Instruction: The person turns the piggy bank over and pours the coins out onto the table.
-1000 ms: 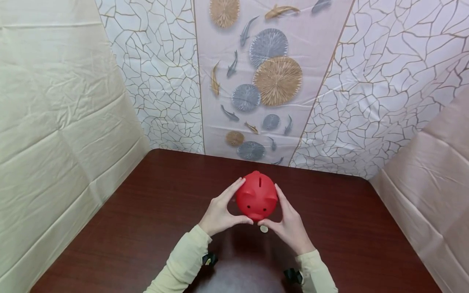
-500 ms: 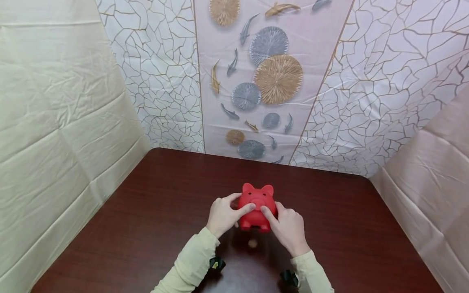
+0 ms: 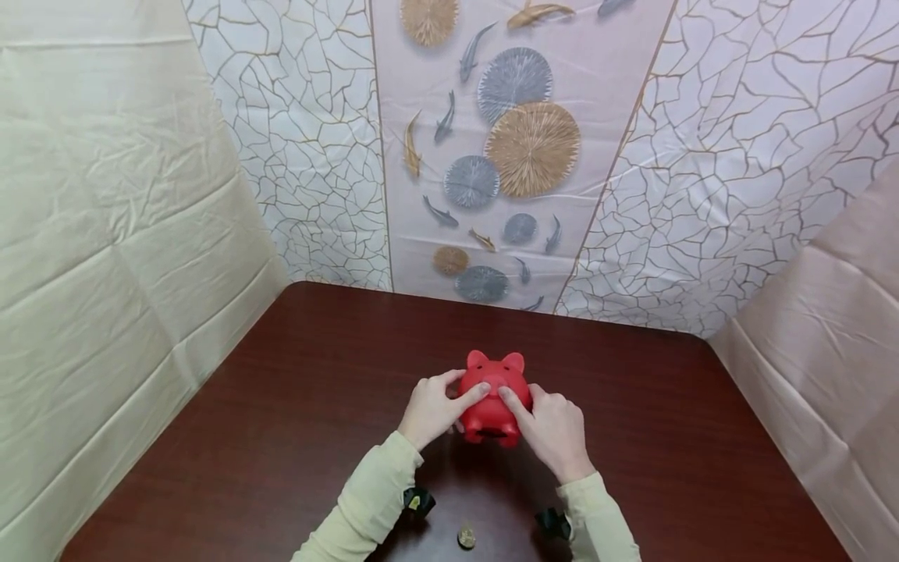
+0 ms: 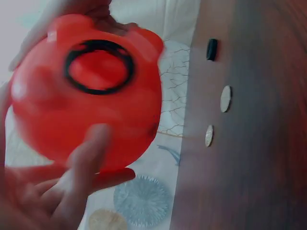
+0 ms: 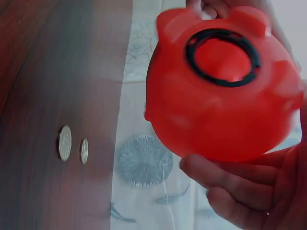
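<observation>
Both hands hold a red piggy bank above the table, tilted back so its snout faces up and its base turns toward me. My left hand grips its left side, thumb beside the snout. On the other side, my right hand grips it the same way. A black-rimmed round opening shows in the base, red inside. One coin shows on the near side, between the forearms. Beyond the bank, two coins lie on the table in the left wrist view, beside a small black round piece.
The dark reddish-brown table spreads around the hands. Cream cloth hangs at the left, and a patterned cloth with fish and round motifs closes off the back. Black straps sit at the wrists.
The hands have tipped the piggy bank back, from its top slot showing to its base facing me. A coin below it now shows nearer to me and farther left.
</observation>
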Demonstrator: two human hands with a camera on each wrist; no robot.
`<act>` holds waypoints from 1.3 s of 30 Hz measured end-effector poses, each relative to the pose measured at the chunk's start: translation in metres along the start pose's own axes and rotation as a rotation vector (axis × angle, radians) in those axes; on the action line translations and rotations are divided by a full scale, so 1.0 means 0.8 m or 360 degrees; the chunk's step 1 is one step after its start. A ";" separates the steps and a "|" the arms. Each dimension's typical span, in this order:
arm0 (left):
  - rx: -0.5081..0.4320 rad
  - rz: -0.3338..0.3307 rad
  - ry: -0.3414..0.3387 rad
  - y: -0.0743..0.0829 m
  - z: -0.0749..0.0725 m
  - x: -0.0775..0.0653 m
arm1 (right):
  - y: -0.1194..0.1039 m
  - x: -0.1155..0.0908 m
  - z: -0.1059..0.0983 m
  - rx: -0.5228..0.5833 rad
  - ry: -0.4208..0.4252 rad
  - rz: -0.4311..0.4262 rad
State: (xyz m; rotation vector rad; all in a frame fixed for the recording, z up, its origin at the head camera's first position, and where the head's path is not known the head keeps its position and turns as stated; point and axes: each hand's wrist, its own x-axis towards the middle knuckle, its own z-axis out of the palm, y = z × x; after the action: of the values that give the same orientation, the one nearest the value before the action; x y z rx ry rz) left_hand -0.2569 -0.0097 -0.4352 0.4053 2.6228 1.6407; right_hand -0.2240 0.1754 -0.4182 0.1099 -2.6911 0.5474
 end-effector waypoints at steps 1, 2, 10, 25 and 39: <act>-0.0028 0.0019 -0.0040 -0.001 -0.002 0.001 | 0.001 0.000 -0.001 0.0013 -0.0022 -0.0013; -0.0059 0.0046 -0.0080 -0.002 -0.004 0.001 | 0.003 0.001 -0.001 0.0033 -0.0043 -0.0027; -0.0235 0.0436 -0.0222 0.020 -0.021 -0.009 | 0.014 0.001 -0.002 0.0388 -0.0042 -0.0248; -0.0072 0.1182 0.0295 0.023 -0.012 -0.008 | 0.013 0.005 -0.002 0.0498 0.0415 -0.0662; 0.0118 0.1434 0.0401 0.014 -0.008 -0.004 | 0.011 0.006 0.000 0.0513 0.0766 -0.0953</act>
State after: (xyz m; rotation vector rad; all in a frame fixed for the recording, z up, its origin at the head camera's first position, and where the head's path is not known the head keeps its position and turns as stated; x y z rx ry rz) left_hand -0.2525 -0.0118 -0.4227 1.6793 2.8702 1.8487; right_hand -0.2300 0.1838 -0.4191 0.7410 -1.9512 0.6943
